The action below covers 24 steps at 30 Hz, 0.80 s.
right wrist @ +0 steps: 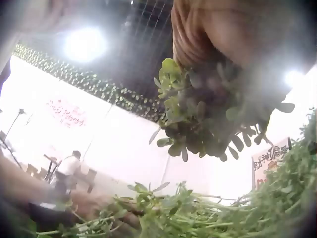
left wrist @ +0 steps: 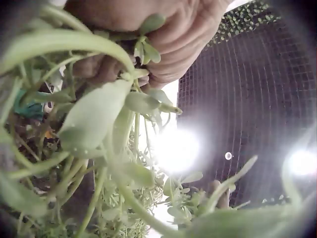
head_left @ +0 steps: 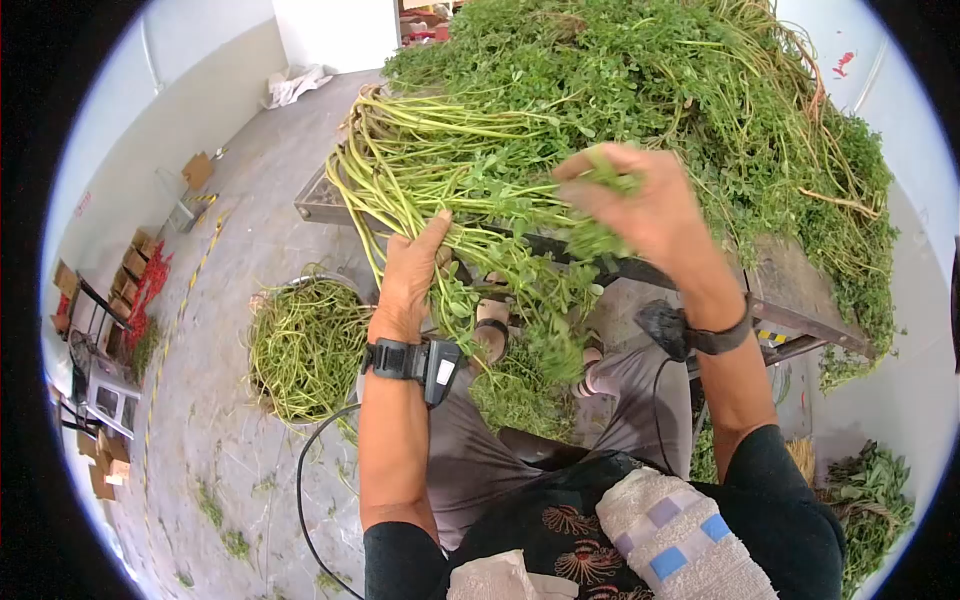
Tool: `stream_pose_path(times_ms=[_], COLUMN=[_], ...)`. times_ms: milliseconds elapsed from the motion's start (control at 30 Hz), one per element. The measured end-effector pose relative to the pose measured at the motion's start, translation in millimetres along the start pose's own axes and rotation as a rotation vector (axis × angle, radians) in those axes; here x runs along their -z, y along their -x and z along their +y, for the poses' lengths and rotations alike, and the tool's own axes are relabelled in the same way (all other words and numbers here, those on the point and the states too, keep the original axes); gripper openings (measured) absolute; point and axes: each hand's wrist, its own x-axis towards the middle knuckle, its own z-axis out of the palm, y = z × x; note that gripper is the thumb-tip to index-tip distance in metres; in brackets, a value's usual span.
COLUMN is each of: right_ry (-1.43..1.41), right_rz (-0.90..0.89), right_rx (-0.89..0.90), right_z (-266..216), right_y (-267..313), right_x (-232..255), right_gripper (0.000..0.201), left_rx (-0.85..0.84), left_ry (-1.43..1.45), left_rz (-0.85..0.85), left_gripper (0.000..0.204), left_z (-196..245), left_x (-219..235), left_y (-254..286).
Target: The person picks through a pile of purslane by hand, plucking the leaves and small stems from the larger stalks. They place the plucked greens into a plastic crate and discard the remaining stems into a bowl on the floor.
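My left hand (head_left: 405,275) grips a bunch of purslane stems (head_left: 400,190) at the near edge of the table, thumb lying over them. Their pale root ends point away to the upper left, and leafy tops hang down over the edge toward my lap. My right hand (head_left: 650,205) is raised to the right of that bunch, with its fingers curled round a clump of purslane tips (right wrist: 208,114). In the left wrist view, leaves and stems partly cover the fingers of my left hand (left wrist: 163,39).
A large heap of purslane (head_left: 620,80) covers most of the table (head_left: 800,285). On the floor to the left stands a round container full of stems (head_left: 305,350). More greens (head_left: 520,395) lie between my feet, and a leafy pile (head_left: 870,500) sits at lower right.
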Motion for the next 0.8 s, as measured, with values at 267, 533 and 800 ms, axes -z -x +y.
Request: stream_pose_path(times_ms=[267,533,800], right_ry=[0.76,0.552,0.771], right_rz=[-0.17,-0.305,-0.261], right_rx=[0.161,0.182,0.297], right_z=[35.8,53.1,60.1], right_y=[-28.0,-48.1,-50.5], right_x=[-68.5,-64.3,-78.2], right_gripper=[0.073,0.057,0.029], left_rx=[-0.048,-0.079,-0.057], left_ry=[0.009,-0.038,-0.054], left_rz=[-0.008,-0.035,0.015], left_gripper=[0.027,0.031,0.034], left_z=[0.8,-0.4,1.2], left_x=[-0.6,2.8,-2.5], left_y=[2.7,3.4,3.6])
